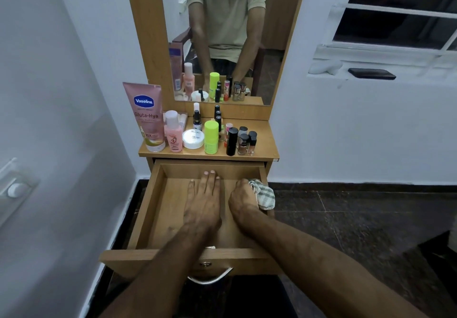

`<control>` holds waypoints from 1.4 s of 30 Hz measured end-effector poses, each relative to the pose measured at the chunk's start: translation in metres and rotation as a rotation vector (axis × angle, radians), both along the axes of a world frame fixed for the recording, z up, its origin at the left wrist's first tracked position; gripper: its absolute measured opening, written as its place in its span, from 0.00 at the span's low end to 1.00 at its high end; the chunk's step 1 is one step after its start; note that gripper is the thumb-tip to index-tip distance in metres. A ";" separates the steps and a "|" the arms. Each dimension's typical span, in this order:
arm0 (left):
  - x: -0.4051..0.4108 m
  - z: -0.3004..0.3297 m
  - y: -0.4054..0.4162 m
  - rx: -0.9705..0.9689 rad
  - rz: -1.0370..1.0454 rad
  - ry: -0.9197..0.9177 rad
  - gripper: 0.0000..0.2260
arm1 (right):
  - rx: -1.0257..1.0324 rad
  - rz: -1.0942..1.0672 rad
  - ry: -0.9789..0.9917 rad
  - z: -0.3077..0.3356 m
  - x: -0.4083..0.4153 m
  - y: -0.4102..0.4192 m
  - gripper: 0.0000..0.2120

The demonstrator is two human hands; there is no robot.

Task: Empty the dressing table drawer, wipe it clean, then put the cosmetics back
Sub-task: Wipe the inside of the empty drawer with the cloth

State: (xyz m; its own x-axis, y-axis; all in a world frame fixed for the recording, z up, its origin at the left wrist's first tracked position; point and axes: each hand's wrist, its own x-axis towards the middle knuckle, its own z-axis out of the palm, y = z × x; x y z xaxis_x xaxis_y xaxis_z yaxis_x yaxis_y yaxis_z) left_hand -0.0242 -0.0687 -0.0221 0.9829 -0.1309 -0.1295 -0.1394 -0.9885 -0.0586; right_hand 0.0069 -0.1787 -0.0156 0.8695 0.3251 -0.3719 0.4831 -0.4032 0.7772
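The wooden drawer is pulled out toward me and holds no cosmetics. My left hand lies flat on its floor, fingers straight and pointing at the back wall. My right hand grips a bunched green-and-white checked cloth at the drawer's right side. The cosmetics stand on the table top: a pink Vaseline tube, a pink bottle, a white jar, a lime-green stick, a black tube and small nail polish bottles.
A mirror above the table reflects a person in a pale green shirt. A white wall stands close on the left with a switch plate. On the window ledge at right lies a black phone. The floor is dark tile.
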 end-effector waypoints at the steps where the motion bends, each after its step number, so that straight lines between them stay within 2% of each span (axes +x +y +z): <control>1: 0.000 0.000 -0.001 0.002 -0.010 -0.008 0.41 | -0.021 0.002 0.005 0.000 -0.003 0.001 0.19; 4: -0.001 -0.001 -0.001 0.023 -0.027 -0.026 0.41 | -0.020 -0.006 0.065 0.012 -0.008 -0.002 0.20; 7: -0.003 -0.005 0.000 0.027 -0.040 -0.048 0.42 | 0.146 -0.071 0.164 0.036 -0.013 -0.011 0.19; 9: -0.003 -0.007 -0.002 0.028 -0.053 -0.064 0.40 | 0.294 -0.155 0.238 0.060 -0.015 -0.018 0.14; 11: -0.003 -0.007 -0.004 0.019 -0.059 -0.077 0.37 | 0.531 -0.270 0.303 0.090 -0.009 -0.030 0.06; 12: -0.003 -0.007 -0.005 0.012 -0.062 -0.077 0.36 | 0.675 -0.346 0.312 0.107 -0.004 -0.037 0.06; 14: -0.004 -0.006 -0.007 -0.009 -0.070 -0.077 0.36 | 1.045 -0.473 0.255 0.130 0.004 -0.054 0.03; 16: -0.004 -0.005 -0.007 -0.025 -0.065 -0.087 0.37 | 1.306 -0.508 0.125 0.140 0.003 -0.068 0.10; 18: -0.005 -0.004 -0.006 -0.023 -0.062 -0.078 0.38 | 1.330 -0.488 0.038 0.135 -0.003 -0.079 0.13; 21: -0.004 -0.004 -0.006 -0.017 -0.056 -0.065 0.39 | 1.453 -0.537 -0.089 0.120 -0.007 -0.094 0.12; 23: -0.004 -0.002 -0.007 -0.010 -0.051 -0.051 0.39 | 1.395 -0.467 -0.169 0.113 -0.008 -0.093 0.11; 26: -0.003 -0.004 -0.006 -0.004 -0.040 -0.046 0.37 | 1.313 -0.283 -0.093 0.096 -0.016 -0.073 0.05; 27: -0.003 -0.004 -0.005 0.002 -0.042 -0.049 0.37 | 1.221 -0.206 -0.060 0.087 -0.019 -0.063 0.03; 31: -0.003 -0.006 -0.003 0.013 -0.050 -0.049 0.37 | 0.661 0.034 0.008 0.044 -0.025 -0.039 0.12; 34: -0.001 -0.006 -0.003 -0.001 -0.048 -0.042 0.40 | 0.407 0.040 0.004 0.027 -0.025 -0.039 0.14; 37: -0.001 -0.006 -0.005 0.000 -0.050 -0.025 0.42 | 0.241 0.023 -0.007 0.019 -0.024 -0.033 0.16; 42: 0.000 -0.008 -0.002 -0.009 -0.040 -0.022 0.40 | 0.155 0.003 0.013 0.014 -0.021 -0.018 0.21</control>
